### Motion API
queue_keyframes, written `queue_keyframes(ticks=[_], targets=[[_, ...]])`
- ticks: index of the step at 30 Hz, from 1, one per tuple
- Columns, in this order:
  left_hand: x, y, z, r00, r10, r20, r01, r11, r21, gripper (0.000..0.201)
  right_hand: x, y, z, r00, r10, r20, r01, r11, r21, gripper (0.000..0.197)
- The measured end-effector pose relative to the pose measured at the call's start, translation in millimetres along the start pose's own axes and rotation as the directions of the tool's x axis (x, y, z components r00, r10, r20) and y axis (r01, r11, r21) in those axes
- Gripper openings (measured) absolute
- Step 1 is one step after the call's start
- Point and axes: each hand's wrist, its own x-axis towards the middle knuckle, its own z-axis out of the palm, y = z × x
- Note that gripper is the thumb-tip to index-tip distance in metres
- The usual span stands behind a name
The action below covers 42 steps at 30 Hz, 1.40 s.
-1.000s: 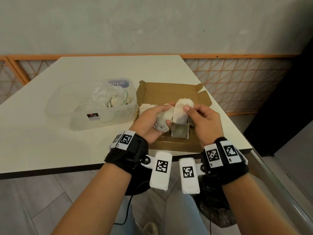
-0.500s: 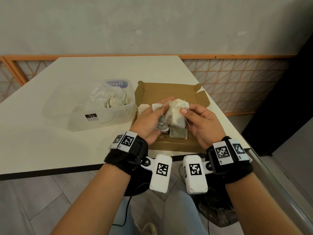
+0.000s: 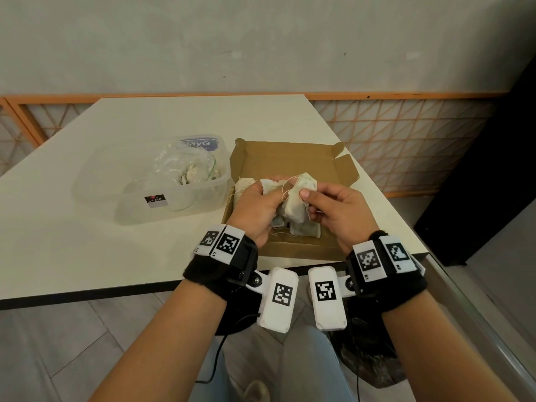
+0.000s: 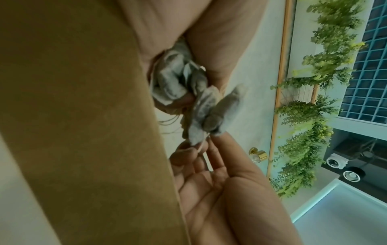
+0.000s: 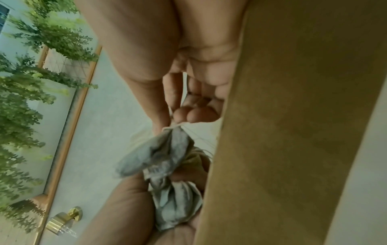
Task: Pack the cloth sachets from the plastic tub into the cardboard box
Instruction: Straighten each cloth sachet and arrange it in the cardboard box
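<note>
Spanning most of the head view: a pale surface (image 3: 87, 227), seen from above. Resting on it side by side — a clear plastic tub (image 3: 162, 187) on the left, holding a crumpled clear bag with a few cloth sachets inside, and an open cardboard box (image 3: 290, 158) on the right, touching or nearly touching the tub. Lying in the box already: a few sachets, one near its left wall (image 3: 243, 187) and one near the front wall (image 3: 304, 229). Hovering above the box, both hands. Left hand (image 3: 255, 207) clenched round a bunch of sachets (image 3: 271, 185). Right hand (image 3: 336, 210) pinching one sachet (image 3: 298, 198) between thumb and fingers (image 4: 188, 154), drawing it out of the bunch. Looping between the sachets — thin drawstrings (image 3: 287, 187). Likely snag: tangled strings dragging extra sachets loose, dropping them outside the box or off the nearby surface edge.
</note>
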Motion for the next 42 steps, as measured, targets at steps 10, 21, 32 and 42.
queue_keyframes(ticks=[10, 21, 32, 42], targets=[[5.4, 9.0, -7.2, 0.990, -0.129, -0.049, 0.099, 0.911, -0.400, 0.035, 0.2, -5.1, -3.4, 0.995, 0.033, -0.099, -0.003, 0.959, 0.283, 0.017], [-1.0, 10.6, -9.6, 0.988, -0.140, 0.071, 0.156, 0.836, -0.526, 0.026, 1.9, -1.0, -2.5, 0.999, 0.042, -0.008, -0.038, 0.963, 0.266, 0.012], [0.8, 11.6, -11.9, 0.988, -0.128, 0.081, 0.151, 0.760, -0.633, 0.029, -1.3, -2.6, -1.8, 0.989, 0.032, 0.141, -0.062, 0.975, 0.214, 0.015], [1.5, 3.0, -2.9, 0.992, -0.054, 0.113, 0.061, 0.996, -0.058, 0.051, 4.0, 1.9, -3.6, 0.999, -0.032, -0.002, 0.031, 0.942, 0.334, 0.008]])
